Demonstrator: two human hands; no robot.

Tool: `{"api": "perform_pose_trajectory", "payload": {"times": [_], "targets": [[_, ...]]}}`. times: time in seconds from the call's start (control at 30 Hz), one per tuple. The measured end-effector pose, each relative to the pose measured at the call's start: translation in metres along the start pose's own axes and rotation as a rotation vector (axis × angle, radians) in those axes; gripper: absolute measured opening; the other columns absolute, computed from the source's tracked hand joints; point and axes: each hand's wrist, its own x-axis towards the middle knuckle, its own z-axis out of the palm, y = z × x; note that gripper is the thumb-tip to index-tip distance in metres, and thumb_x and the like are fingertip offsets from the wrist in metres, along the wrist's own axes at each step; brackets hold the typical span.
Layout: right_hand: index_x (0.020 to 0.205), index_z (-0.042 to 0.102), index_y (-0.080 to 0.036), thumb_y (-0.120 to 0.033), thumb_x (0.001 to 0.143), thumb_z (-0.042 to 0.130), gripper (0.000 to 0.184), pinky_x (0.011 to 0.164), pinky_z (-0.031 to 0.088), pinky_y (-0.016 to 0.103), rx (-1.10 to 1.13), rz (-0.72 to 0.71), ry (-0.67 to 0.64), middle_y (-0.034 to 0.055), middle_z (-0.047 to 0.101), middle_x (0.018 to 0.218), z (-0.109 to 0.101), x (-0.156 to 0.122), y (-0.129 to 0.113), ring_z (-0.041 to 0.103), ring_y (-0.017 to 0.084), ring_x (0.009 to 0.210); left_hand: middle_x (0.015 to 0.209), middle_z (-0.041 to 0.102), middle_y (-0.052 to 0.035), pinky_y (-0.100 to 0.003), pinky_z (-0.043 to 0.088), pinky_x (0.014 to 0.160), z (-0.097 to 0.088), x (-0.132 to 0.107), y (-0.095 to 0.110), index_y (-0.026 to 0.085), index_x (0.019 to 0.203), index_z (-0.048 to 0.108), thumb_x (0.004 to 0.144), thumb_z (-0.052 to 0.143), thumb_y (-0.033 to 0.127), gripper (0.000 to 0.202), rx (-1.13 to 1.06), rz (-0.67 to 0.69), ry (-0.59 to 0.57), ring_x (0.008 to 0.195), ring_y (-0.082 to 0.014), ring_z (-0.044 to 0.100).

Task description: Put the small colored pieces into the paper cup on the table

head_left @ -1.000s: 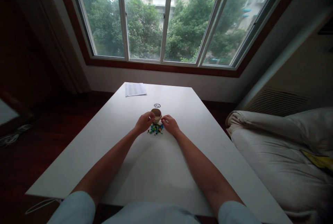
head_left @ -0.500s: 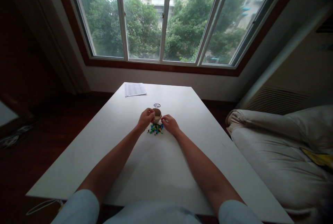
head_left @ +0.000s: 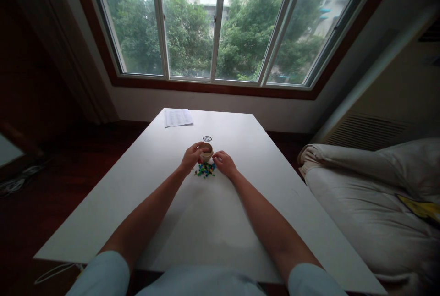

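A small brown bowl (head_left: 207,155) stands near the middle of the white table (head_left: 220,222). Right in front of it lies a loose pile of tiny coloured pieces (head_left: 205,170), mostly green, blue and yellow, too small to name. My left hand (head_left: 192,156) is at the bowl's left side, its fingers apart and one reaching across the opening. A spot of red shows below those fingers. On the bowl's right, my right hand (head_left: 224,163) rests by the pile with curled fingers and fingertips together. Whatever they may pinch is hidden.
Behind the bowl lies a small round dark-rimmed item (head_left: 207,139). Printed sheets of paper (head_left: 178,117) are at the table's far left corner. A pale sofa (head_left: 347,195) stands to the right, and a wide window (head_left: 213,25) is beyond the table.
The fingers of my left hand have gone from a pinch at the bowl's edge to stretched out across its opening. My right hand has barely moved.
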Motion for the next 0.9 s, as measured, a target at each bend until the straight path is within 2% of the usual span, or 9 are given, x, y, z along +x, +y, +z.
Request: {"api": "perform_pose_trajectory", "payload": {"times": [0.07, 0.23, 0.37, 0.43, 0.53, 0.63, 0.7, 0.8, 0.9], "targets": [[0.093, 0.073, -0.025, -0.024, 0.087, 0.059, 0.016, 0.089, 0.048, 0.031, 0.001, -0.001, 0.002, 0.0037, 0.065, 0.103, -0.001, 0.0, -0.001, 0.061, 0.017, 0.093, 0.109, 0.073, -0.0094, -0.021, 0.042, 0.045, -0.001, 0.001, -0.001, 0.015, 0.123, 0.063, 0.083, 0.056, 0.027, 0.042, 0.034, 0.007, -0.008, 0.045, -0.0051, 0.052], [0.091, 0.073, -0.024, -0.028, 0.09, 0.055, 0.018, 0.08, 0.048, 0.029, 0.0, 0.025, 0.024, 0.0035, 0.067, 0.096, -0.009, 0.001, -0.002, 0.061, 0.016, 0.082, 0.084, 0.072, -0.0047, -0.022, 0.047, 0.052, -0.008, 0.002, 0.0, 0.014, 0.106, 0.071, 0.085, 0.052, 0.026, 0.031, 0.235, 0.077, 0.017, 0.052, -0.0089, 0.057], [0.089, 0.073, -0.023, -0.032, 0.091, 0.052, 0.022, 0.073, 0.045, 0.028, -0.038, 0.081, 0.059, 0.0025, 0.068, 0.084, -0.02, 0.004, 0.002, 0.058, 0.016, 0.074, 0.096, 0.073, -0.0041, -0.024, 0.05, 0.063, -0.02, -0.002, 0.013, 0.019, 0.1, 0.071, 0.088, 0.052, 0.028, 0.025, 0.537, 0.198, 0.027, 0.066, -0.012, 0.062], [0.088, 0.074, -0.023, -0.033, 0.089, 0.055, 0.021, 0.069, 0.044, 0.028, -0.057, 0.099, -0.032, 0.002, 0.068, 0.08, -0.025, 0.006, 0.002, 0.057, 0.016, 0.071, 0.094, 0.073, -0.0042, -0.026, 0.048, 0.069, -0.029, -0.005, 0.022, 0.02, 0.096, 0.072, 0.089, 0.052, 0.029, 0.023, 0.773, 0.283, 0.006, 0.072, -0.0141, 0.062], [0.093, 0.076, -0.025, -0.032, 0.084, 0.063, 0.017, 0.068, 0.043, 0.026, -0.077, 0.068, -0.259, 0.0015, 0.069, 0.082, -0.031, 0.01, -0.003, 0.058, 0.015, 0.07, 0.093, 0.072, -0.0044, -0.028, 0.045, 0.072, -0.041, -0.007, 0.032, 0.021, 0.093, 0.072, 0.09, 0.05, 0.029, 0.024, 1.052, 0.351, -0.026, 0.078, -0.0167, 0.062], [0.106, 0.074, -0.025, -0.032, 0.081, 0.068, 0.026, 0.069, 0.043, 0.025, -0.093, 0.051, -0.439, 0.0017, 0.068, 0.087, -0.038, 0.012, -0.011, 0.059, 0.015, 0.074, 0.093, 0.073, -0.0042, -0.027, 0.044, 0.071, -0.054, -0.005, 0.032, 0.022, 0.094, 0.073, 0.091, 0.049, 0.033, 0.026, 1.172, 0.287, -0.107, 0.078, -0.017, 0.062], [0.109, 0.073, -0.025, -0.031, 0.081, 0.07, 0.029, 0.069, 0.043, 0.023, -0.127, 0.048, -0.511, 0.002, 0.068, 0.087, -0.041, 0.014, -0.016, 0.059, 0.015, 0.075, 0.097, 0.073, -0.0039, -0.026, 0.044, 0.07, -0.061, -0.004, 0.027, 0.024, 0.098, 0.073, 0.091, 0.05, 0.036, 0.027, 1.205, 0.226, -0.204, 0.08, -0.0171, 0.063], [0.108, 0.074, -0.024, -0.028, 0.08, 0.071, 0.029, 0.069, 0.041, 0.022, -0.204, 0.047, -0.532, 0.0026, 0.066, 0.087, -0.042, 0.014, -0.021, 0.058, 0.014, 0.076, 0.096, 0.074, -0.0023, -0.025, 0.043, 0.067, -0.067, -0.002, 0.016, 0.028, 0.103, 0.073, 0.085, 0.057, 0.038, 0.026, 1.244, 0.109, -0.364, 0.079, -0.0172, 0.065], [0.108, 0.073, -0.024, -0.027, 0.078, 0.072, 0.03, 0.068, 0.039, 0.022, -0.233, 0.031, -0.533, 0.0029, 0.065, 0.088, -0.039, 0.013, -0.022, 0.057, 0.014, 0.076, 0.097, 0.075, -0.0004, -0.024, 0.043, 0.066, -0.067, -0.002, 0.008, 0.031, 0.105, 0.074, 0.079, 0.063, 0.032, 0.028, 1.267, 0.071, -0.505, 0.079, -0.0167, 0.066]]}}
